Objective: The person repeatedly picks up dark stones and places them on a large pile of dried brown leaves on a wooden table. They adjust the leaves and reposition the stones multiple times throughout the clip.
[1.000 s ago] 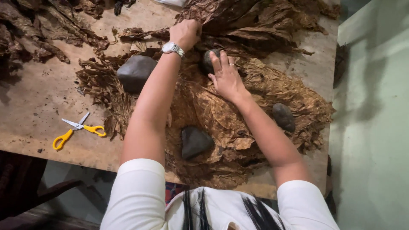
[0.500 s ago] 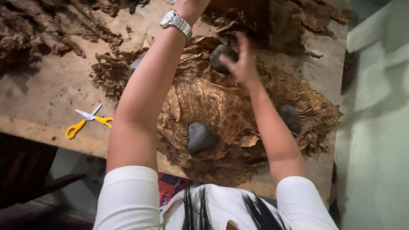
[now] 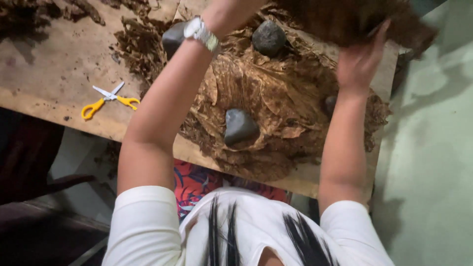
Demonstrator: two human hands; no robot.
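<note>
Your right hand (image 3: 362,59) pinches the big dry brown leaf (image 3: 345,19) held up over the table's far edge, left fingers off-frame so can't tell; it's light, brittle & tears easily, so grip near the stem w/ care.

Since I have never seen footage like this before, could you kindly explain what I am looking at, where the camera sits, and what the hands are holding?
There is no machine here: a person works with two bare hands, and the single camera is worn on that person's head, looking down over the arms. On the wooden table lies a flattened pile of brown dried leaves, weighed down by several dark stones: one near the front, one at the back. Yellow-handled scissors lie to the left on bare wood. The right hand is raised, gripping a large dark dried leaf lifted above the pile. The left hand is out of view past the top edge; only its wrist with a silver watch shows.
</note>
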